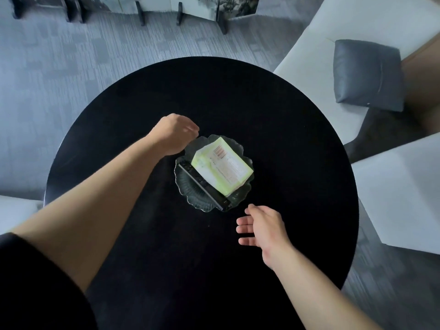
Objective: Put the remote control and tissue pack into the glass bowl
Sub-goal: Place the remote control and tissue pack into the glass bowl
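Note:
A scalloped glass bowl [190, 194] sits near the middle of a round black table [273, 115]. Inside it lies a dark remote control [202, 186], set diagonally, with a green and white tissue pack [223, 167] resting partly on top of it. My left hand [173, 134] hovers at the bowl's far left rim, fingers curled downward and holding nothing that I can see. My right hand [262, 227] is just in front of the bowl's near rim, palm up, fingers spread and empty.
White armchairs stand to the right [392, 186] and back right, one with a grey cushion [367, 75]. Another white seat edge [14, 210] shows at the left. A folding screen [166, 5] stands on the grey carpet beyond the table.

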